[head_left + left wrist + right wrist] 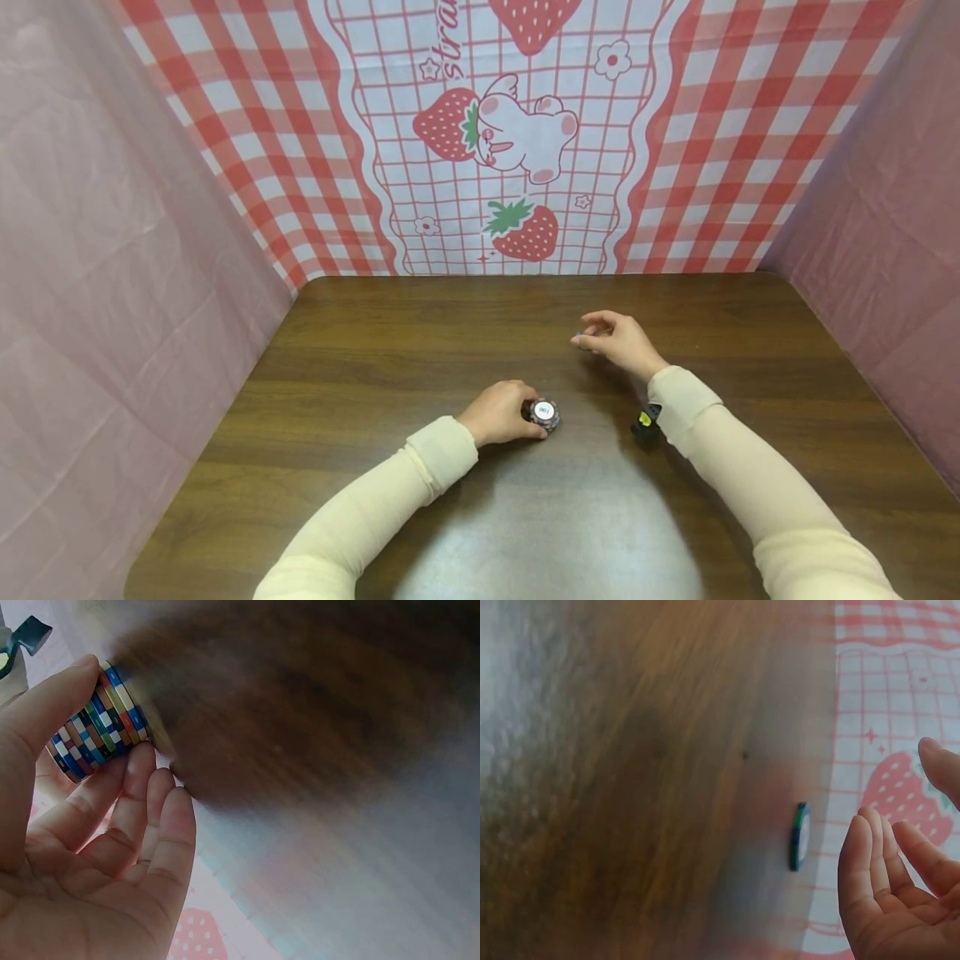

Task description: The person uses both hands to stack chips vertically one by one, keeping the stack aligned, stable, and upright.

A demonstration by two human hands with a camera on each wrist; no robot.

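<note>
A stack of poker chips [545,412] stands near the middle of the wooden table, with a white-centred chip on top. My left hand [498,412] holds it from the left side, thumb and fingers on opposite edges. Striped chip edges in blue, white, green and brown show in the left wrist view, where the stack [97,727] sits against the thumb. Farther back and to the right, my right hand [621,340] hovers close to a single chip. In the right wrist view that chip [800,837] lies flat on the table, apart from the loosely bent fingers [856,855].
Beside the right sleeve is a small black device [646,423] with a yellow-green mark. A red and white strawberry-print cloth [525,183] hangs behind the table [375,350]. Pink cloths [97,250] close off both sides.
</note>
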